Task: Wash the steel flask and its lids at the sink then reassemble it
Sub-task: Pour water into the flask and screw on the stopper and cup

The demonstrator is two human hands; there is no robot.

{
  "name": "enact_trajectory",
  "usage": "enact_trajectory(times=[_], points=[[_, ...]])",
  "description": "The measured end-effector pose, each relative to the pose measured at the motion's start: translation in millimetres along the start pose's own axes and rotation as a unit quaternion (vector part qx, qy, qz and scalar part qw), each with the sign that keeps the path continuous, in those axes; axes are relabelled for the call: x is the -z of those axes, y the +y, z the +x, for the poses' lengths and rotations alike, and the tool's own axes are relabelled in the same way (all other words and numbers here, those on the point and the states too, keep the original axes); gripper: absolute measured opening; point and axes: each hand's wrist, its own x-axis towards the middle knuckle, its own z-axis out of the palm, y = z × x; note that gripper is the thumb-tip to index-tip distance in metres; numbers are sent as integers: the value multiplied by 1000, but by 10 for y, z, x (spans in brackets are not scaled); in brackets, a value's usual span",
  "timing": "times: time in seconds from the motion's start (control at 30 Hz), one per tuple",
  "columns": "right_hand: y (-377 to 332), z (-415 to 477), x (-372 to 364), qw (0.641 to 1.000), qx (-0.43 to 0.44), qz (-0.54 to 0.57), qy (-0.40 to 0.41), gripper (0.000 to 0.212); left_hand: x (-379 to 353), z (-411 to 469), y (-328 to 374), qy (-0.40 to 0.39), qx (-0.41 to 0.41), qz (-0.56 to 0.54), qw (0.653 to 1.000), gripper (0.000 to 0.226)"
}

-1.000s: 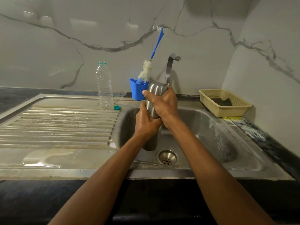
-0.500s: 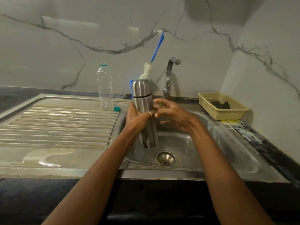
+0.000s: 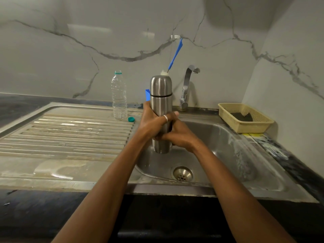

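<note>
Over the sink (image 3: 220, 148), capped steel flask (image 3: 161, 104) upright, left grip (image 3: 152, 122) and right grip (image 3: 179, 136) both clasping its body; apparently assembled, washing stage undeterminable.

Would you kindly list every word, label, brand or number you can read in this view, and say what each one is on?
No text can be read anywhere in this view.
Brushed steel flask: no marking on the part that shows; the left hand and right hand cover its middle.
Clear plastic bottle: no label visible.
Yellow patch by the beige mesh basket: too blurred to tell if printed.
</note>
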Motion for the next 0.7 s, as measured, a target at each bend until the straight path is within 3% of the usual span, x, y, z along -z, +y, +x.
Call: enact_trajectory(times=[0.13,0.23,0.5,0.7], points=[[-78,78,-12,1000,21,17,14,63,201,28,84,-51,16,33,998,83],[-192,208,-104,999,19,13,35,77,472,10,107,-72,22,82,994,80],[-774,619,-745,999,25,7,35,79,1394,107,334,-51,37,114,992,51],[-1030,756,-1282,1000,12,20,12,76,1974,109,196,-35,56,120,991,47]])
